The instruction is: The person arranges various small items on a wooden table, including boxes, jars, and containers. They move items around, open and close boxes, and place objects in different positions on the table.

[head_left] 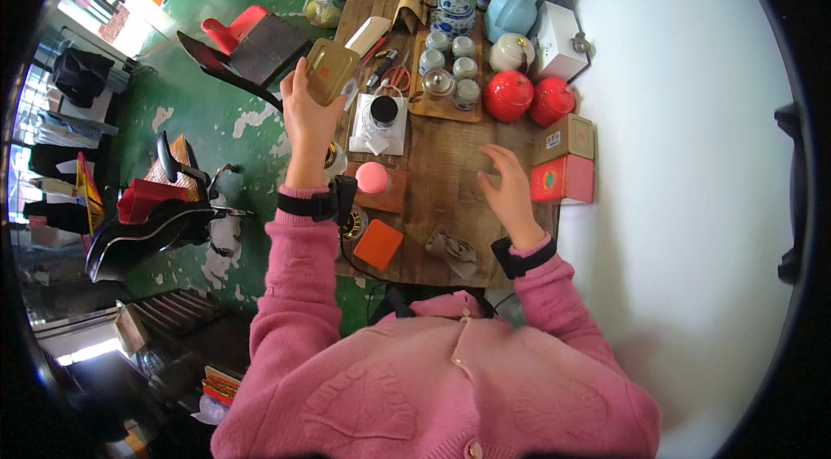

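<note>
My left hand (307, 113) grips an olive-tan rectangular tin (333, 70) near the table's left edge. My right hand (506, 186) is open, fingers apart over the wood beside two stacked boxes, a tan one (563, 134) and a red one (563, 179). Between my hands a black-lidded jar (383, 110) stands on white paper (365, 141), with a pink round object (371, 178) below it. An orange square (377, 244) and a crumpled dark cloth (450, 253) lie near the front edge.
A wooden tray (453, 111) holds several cups. Red canisters (508, 97), a blue jug (511, 11), a white box (557, 39) and a blue-patterned pot (452, 19) crowd the right back. Scissors (398, 77) lie left of the tray. An office chair (143, 243) stands at left; a white wall borders the right.
</note>
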A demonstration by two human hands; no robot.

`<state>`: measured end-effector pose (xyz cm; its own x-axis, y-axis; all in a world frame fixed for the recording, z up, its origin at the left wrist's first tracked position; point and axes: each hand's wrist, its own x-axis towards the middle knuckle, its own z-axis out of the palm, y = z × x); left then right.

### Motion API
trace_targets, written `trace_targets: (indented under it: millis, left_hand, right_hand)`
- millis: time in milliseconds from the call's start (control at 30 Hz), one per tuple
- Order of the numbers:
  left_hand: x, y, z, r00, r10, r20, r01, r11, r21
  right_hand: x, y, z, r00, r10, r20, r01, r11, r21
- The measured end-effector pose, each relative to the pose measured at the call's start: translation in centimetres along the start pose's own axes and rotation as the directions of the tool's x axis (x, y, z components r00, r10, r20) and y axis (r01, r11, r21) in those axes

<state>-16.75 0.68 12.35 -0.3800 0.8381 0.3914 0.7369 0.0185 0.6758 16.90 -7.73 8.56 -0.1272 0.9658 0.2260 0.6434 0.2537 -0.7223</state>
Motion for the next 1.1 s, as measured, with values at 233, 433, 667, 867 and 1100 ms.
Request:
trace_targets:
  millis: [233, 433, 667, 867, 1100]
  left_hand:
    - [-2.4, 7.4, -0.2, 0.956, 0.185, 0.229, -0.130, 0.963, -0.236]
    - [-6.0, 12.5, 2.9, 0.785, 0.391, 0.481, -0.171, 0.883, -0.438]
    - [-11.1, 16.2, 6.9, 0.545, 0.607, 0.578, -0.259, 0.778, -0.572]
    - [-13.6, 16.9, 10.8, 0.407, 0.663, 0.628, -0.210, 0.737, -0.642]
    - [-15.6, 16.2, 14.9, 0.462, 0.626, 0.628, -0.174, 0.758, -0.628]
  right_hand:
    - [-0.9, 1.2, -2.2, 0.997, -0.044, -0.055, 0.050, 0.993, 0.103]
    - [-1.9, 1.5, -6.4, 0.999, 0.007, -0.044, 0.001, 0.985, 0.174]
    - [-3.0, 3.1, -10.5, 0.993, -0.109, -0.035, 0.111, 0.991, 0.075]
    - [-4.5, 5.0, -11.5, 0.992, -0.117, 0.051, 0.116, 0.993, 0.014]
    - [-6.1, 7.6, -10.5, 0.998, 0.027, -0.054, -0.025, 0.999, 0.030]
